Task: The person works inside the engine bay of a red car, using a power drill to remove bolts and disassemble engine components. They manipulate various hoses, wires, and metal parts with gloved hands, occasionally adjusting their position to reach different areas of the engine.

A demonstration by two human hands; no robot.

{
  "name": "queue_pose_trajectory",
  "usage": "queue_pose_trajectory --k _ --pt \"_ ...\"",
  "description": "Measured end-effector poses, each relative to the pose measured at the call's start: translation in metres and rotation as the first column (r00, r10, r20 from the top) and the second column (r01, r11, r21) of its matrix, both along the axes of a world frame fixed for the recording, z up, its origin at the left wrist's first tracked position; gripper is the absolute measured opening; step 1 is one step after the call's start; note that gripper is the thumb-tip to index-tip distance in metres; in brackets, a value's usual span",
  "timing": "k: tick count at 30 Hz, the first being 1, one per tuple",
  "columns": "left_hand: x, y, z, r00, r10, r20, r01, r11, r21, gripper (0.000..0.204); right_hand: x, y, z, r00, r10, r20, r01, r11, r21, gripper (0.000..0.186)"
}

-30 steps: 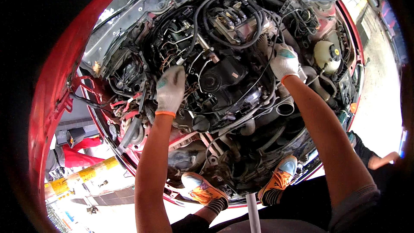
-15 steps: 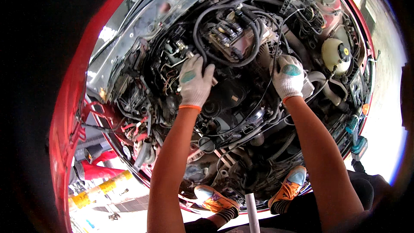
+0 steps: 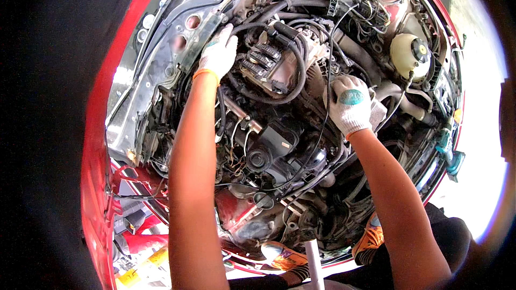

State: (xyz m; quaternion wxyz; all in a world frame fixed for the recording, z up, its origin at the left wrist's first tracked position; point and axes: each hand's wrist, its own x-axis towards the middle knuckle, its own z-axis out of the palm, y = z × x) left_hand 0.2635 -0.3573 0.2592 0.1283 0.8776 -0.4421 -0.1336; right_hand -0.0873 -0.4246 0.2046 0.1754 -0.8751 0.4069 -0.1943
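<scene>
A white knit glove with an orange cuff covers my left hand point(image 3: 218, 55), which lies at the left bend of a looped black wiring harness point(image 3: 301, 83). Its fingers are together and bend over the harness; the tips are hidden. My right hand point(image 3: 350, 104), gloved the same way, is closed, with its fingers curled beside a ribbed metal box point(image 3: 378, 108). What lies under those fingers is hidden. Between the hands sit a row of dark connectors point(image 3: 262, 60) inside the loop and a black engine cover point(image 3: 277, 142) below it.
The open car engine bay surrounds both arms. A pale coolant tank point(image 3: 406, 56) with a black cap stands at the right. A teal power tool point(image 3: 454, 162) rests at the right edge. Thin black cables cross the middle. A red body panel point(image 3: 97, 182) borders the left.
My left hand has moved from beside a metal pipe up and away to the harness bend. My right hand keeps its place by the ribbed box. The whole view has shifted.
</scene>
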Motion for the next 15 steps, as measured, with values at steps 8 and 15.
queue_pose_trajectory --k 8,15 --pt "0.015 0.007 -0.007 0.937 0.100 -0.334 -0.234 0.890 -0.391 0.028 0.006 0.002 0.005 0.999 0.023 0.025 -0.023 0.999 0.026 0.022" --pt "0.016 0.006 0.040 0.851 0.120 -0.512 -0.315 0.896 -0.314 0.026 0.003 0.000 0.003 0.998 0.051 0.021 -0.051 0.999 0.015 0.023"
